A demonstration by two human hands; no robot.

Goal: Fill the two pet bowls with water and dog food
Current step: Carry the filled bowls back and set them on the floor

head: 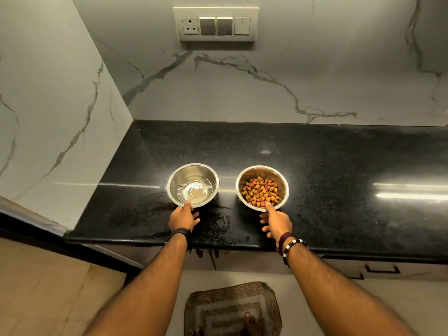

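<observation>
Two steel bowls stand side by side on the black counter (339,166). The left bowl (194,174) holds clear water. The right bowl (282,183) holds brown and orange dog food (260,191). My left hand (183,218) pinches the near rim of the water bowl, thumb over the edge. My right hand (275,221) pinches the near rim of the food bowl the same way, with the other fingers spread beneath on the counter.
Water is spilled on the counter between my hands (219,223). A marble wall closes off the left side and the back, with a switch panel (215,24) high up. A floor mat (232,309) lies below the counter edge.
</observation>
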